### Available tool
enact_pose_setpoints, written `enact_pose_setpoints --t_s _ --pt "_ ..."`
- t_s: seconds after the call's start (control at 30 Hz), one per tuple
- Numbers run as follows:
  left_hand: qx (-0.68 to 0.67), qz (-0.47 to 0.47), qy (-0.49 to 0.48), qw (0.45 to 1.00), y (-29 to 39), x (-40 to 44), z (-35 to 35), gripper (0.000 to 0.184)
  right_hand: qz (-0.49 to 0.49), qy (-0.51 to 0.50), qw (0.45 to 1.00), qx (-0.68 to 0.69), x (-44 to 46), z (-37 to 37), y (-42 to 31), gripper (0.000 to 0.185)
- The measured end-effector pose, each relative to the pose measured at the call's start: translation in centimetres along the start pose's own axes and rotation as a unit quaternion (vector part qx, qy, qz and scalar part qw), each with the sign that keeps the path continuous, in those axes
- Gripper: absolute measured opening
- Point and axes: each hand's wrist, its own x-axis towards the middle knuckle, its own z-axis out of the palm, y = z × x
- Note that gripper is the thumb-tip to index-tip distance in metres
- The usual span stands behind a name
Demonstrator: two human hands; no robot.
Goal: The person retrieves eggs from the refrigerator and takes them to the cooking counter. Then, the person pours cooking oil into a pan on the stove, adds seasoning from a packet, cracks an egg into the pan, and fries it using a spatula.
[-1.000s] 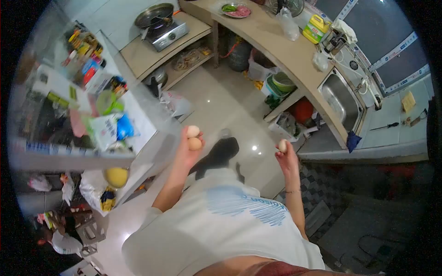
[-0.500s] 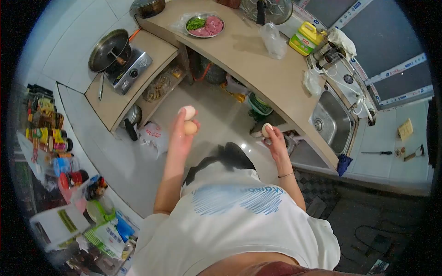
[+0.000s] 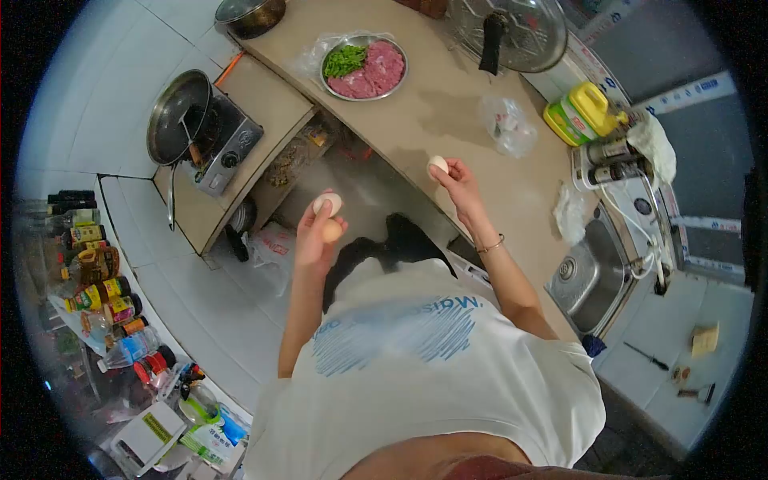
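Observation:
Two eggs are in my left hand (image 3: 314, 244): a pale egg (image 3: 330, 202) pressed under the thumb and a browner egg (image 3: 332, 232) just below it. My right hand (image 3: 461, 189) grips another pale egg (image 3: 437, 166) between thumb and fingers, near the front edge of the counter (image 3: 448, 120). Further back on that counter, a round metal plate (image 3: 328, 83) carries chopped green vegetable (image 3: 346, 61) on one side and pink raw meat (image 3: 376, 72) on the other.
On the lower left shelf a wok (image 3: 164, 120) rests over a gas stove (image 3: 228, 152). A glass lid (image 3: 528, 32), a plastic bag (image 3: 510, 128) and a yellow jug (image 3: 588, 112) stand along the counter, with a sink (image 3: 588, 280) at right. Bottles and jars (image 3: 100, 292) line the left.
I have moved forward to the counter. My right hand has risen with its egg from beside the counter's front to its edge; my left hand still holds both eggs.

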Motion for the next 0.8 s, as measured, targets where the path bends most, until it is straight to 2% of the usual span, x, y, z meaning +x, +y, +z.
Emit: enact_pose_setpoints --t_s 0.1,0.2,0.33,0.4,0.43,0.53,0.57,0.6,0.63,0.7,0.77,0.8 --pt "0.025 0.011 0.022 0.999 0.6 2.6 1.4 0.033 0.016 -0.031 0.999 0.028 3.9 1.9 -1.0 0.035" --pt "0.016 0.012 0.024 1.000 2.4 5.3 2.5 0.034 0.006 -0.064 0.998 -0.001 7.0 3.5 -2.0 0.031" --pt "0.079 0.051 0.063 0.994 5.3 10.2 2.9 0.033 0.000 -0.061 0.998 0.000 11.3 5.7 -2.9 0.033" --pt "0.119 0.057 0.081 0.988 7.1 13.3 2.7 0.033 -0.059 -0.083 0.994 -0.046 14.1 6.8 -3.5 0.036" --pt "0.145 0.078 0.057 0.985 8.1 14.8 2.6 0.034 -0.054 -0.078 0.994 -0.044 14.9 7.7 -4.2 0.036" --pt "0.191 0.122 0.000 0.974 10.9 21.0 2.9 0.037 -0.146 -0.084 0.982 -0.081 19.5 10.8 -6.1 0.038" --pt "0.237 0.198 -0.005 0.951 11.2 23.3 2.9 0.038 -0.144 -0.081 0.983 -0.082 21.2 11.9 -6.9 0.038" --pt "0.281 0.272 -0.009 0.920 11.5 25.3 2.8 0.039 -0.219 -0.075 0.961 -0.154 22.9 12.9 -7.6 0.040" --pt "0.281 0.270 -0.011 0.921 12.2 27.0 2.9 0.039 -0.292 -0.069 0.927 -0.223 24.5 14.0 -8.4 0.041" --pt "0.418 0.352 -0.006 0.838 13.4 30.0 3.1 0.041 -0.303 -0.077 0.921 -0.230 27.8 16.3 -9.4 0.040" --pt "0.422 0.365 0.000 0.830 14.0 32.5 3.0 0.041 -0.312 -0.085 0.916 -0.236 30.3 18.2 -10.2 0.039" --pt "0.458 0.351 0.006 0.817 14.4 33.4 3.0 0.041 -0.338 -0.080 0.874 -0.340 31.3 19.0 -10.7 0.037"
